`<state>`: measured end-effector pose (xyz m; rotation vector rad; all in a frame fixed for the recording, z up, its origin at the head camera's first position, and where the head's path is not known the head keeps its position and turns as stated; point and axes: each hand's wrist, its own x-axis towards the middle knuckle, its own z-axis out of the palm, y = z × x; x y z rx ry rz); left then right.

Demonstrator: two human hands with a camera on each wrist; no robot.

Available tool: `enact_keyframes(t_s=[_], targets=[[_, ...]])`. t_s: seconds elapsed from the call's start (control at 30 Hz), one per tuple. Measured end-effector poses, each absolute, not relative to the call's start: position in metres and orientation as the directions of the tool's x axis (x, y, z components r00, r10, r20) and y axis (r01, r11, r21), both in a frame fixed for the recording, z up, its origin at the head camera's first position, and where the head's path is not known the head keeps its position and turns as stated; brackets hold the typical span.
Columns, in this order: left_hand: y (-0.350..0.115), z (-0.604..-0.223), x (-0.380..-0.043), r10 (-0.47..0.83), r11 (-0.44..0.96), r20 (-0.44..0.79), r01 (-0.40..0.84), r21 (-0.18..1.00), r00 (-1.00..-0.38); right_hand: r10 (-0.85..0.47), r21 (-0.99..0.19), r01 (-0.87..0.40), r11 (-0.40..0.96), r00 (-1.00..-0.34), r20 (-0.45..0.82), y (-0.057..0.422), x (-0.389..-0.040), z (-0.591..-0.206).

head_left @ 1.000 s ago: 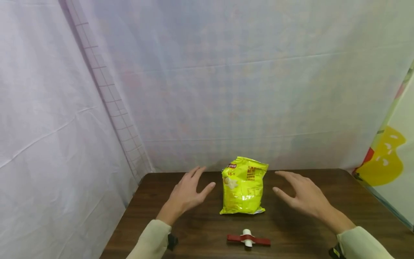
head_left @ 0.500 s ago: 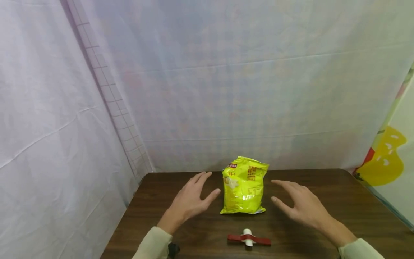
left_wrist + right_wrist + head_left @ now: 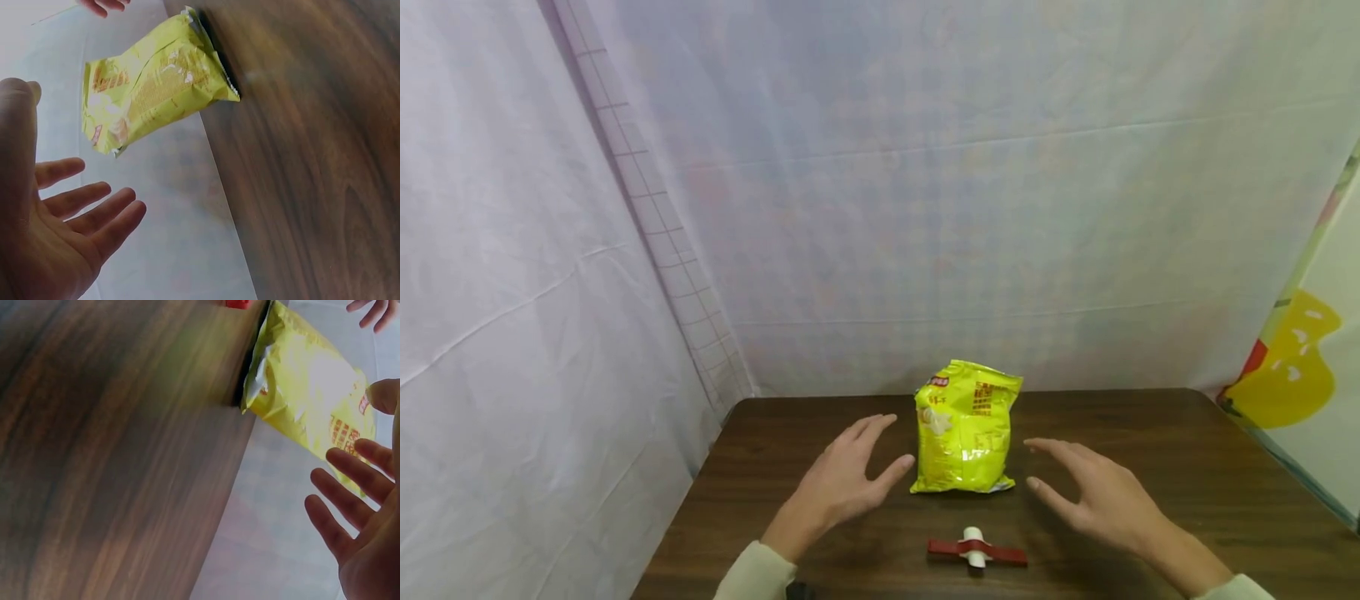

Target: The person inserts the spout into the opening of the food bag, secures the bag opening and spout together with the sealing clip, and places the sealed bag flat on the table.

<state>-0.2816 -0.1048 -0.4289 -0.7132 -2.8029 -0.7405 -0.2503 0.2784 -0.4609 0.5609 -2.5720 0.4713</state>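
The wrist views show the palms of the left hand [image 3: 848, 479] and right hand [image 3: 1103, 493], fingers extended, gripping nothing, while the head view alone shows whole the white-centred red strip [image 3: 1007, 556] lying before the yellow bag [image 3: 964, 437], contents hidden, upright on the table [image 3: 850, 558] between the hands.

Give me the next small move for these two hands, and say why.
I'd probably ease the left hand and the right hand inward to the sides of the yellow bag: it stands upright between them, both hands are open, and neither touches it.
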Motion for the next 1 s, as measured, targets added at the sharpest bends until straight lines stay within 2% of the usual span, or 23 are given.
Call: enact_keyframes(t_s=[0.3, 0.57, 1.0], targets=[[-0.098, -0.442, -0.274, 0.455, 0.748, 0.209, 0.499, 0.438, -0.866, -0.317, -0.218, -0.46, 0.861, -0.819, 0.478, 0.279, -0.242, -0.47], [-0.094, -0.452, -0.267, 0.464, 0.748, 0.21, 0.508, 0.428, -0.86, -0.335, -0.197, -0.466, 0.863, -0.818, 0.468, 0.278, -0.239, -0.477], [-0.09, -0.461, -0.261, 0.508, 0.73, 0.149, 0.516, 0.448, -0.848, -0.367, -0.22, -0.486, 0.846, -0.829, 0.422, 0.276, -0.236, -0.481]])
